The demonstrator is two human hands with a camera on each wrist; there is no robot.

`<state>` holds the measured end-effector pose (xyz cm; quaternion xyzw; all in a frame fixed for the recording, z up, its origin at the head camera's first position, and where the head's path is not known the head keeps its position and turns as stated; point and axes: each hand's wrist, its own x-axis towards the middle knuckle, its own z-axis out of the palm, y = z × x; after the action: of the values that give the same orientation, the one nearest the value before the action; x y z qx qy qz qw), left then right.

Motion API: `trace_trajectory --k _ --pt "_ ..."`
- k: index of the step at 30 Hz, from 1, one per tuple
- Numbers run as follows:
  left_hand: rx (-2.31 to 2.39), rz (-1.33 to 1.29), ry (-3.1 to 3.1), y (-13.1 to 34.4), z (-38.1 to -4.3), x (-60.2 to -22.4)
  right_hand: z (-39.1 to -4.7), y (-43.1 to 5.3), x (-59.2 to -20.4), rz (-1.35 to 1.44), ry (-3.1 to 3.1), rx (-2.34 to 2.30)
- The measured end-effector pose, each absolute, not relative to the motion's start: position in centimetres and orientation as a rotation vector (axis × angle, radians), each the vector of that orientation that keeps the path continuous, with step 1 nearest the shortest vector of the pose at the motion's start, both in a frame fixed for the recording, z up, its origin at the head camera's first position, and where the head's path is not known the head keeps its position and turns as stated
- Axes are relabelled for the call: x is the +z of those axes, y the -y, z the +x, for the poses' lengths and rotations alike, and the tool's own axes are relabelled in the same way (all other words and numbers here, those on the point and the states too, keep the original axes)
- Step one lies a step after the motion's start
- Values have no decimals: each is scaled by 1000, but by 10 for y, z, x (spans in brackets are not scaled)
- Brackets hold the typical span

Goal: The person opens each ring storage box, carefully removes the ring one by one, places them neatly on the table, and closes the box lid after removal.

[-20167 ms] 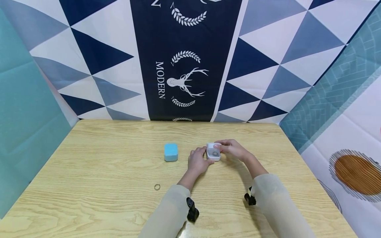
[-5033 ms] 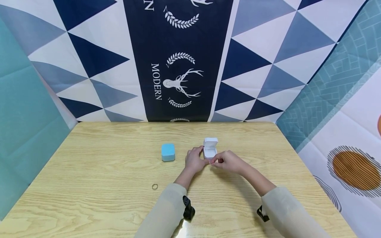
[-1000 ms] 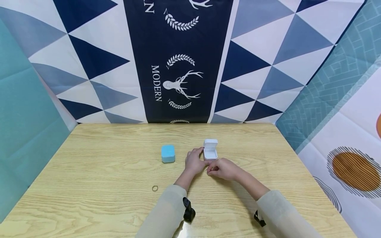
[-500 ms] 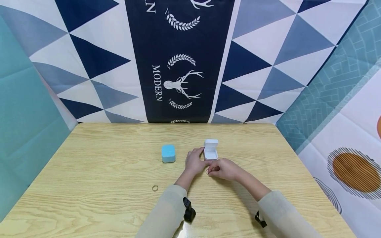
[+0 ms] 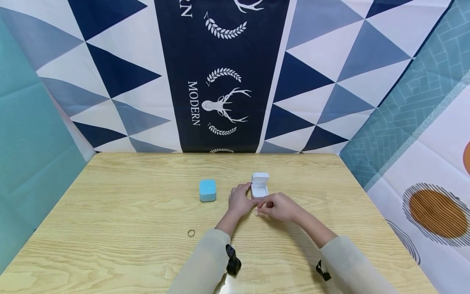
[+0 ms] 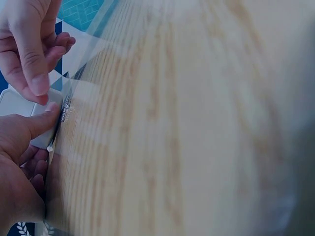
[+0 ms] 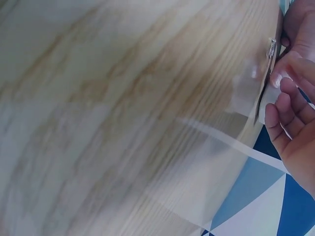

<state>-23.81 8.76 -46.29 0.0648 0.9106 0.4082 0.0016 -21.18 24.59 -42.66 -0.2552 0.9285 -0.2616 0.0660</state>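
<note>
A white ring box (image 5: 259, 191) stands on the table with its lid raised. My left hand (image 5: 240, 200) holds it, thumb along the front and fingers at the left side, as the left wrist view (image 6: 19, 172) also shows for that hand. Just in front of the box a silvery ring (image 5: 256, 212) lies on the table; the ring (image 6: 65, 109) looks studded in the left wrist view. Close above and right of it hovers my right hand (image 5: 280, 207), thumb and index finger near each other with nothing between them. Its other fingers (image 7: 279, 113) are loosely bent.
A closed light-blue box (image 5: 207, 190) sits left of the left hand. Another ring (image 5: 191, 233), darker, lies nearer the front, left of the left sleeve. Behind the wooden table (image 5: 139, 196) hangs a patterned cloth (image 5: 227, 53).
Twenty seconds ago a ring lay inside the white box; five seconds ago my right hand pinched one before it. Now the right fingers have let go and lifted slightly, leaving it on the table.
</note>
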Motion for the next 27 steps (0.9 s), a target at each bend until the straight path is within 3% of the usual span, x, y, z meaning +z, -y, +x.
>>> trace_trajectory --k 27 --pt "1301 210 -2833 -87 -238 -462 -223 -261 -414 -316 -3043 -1232"
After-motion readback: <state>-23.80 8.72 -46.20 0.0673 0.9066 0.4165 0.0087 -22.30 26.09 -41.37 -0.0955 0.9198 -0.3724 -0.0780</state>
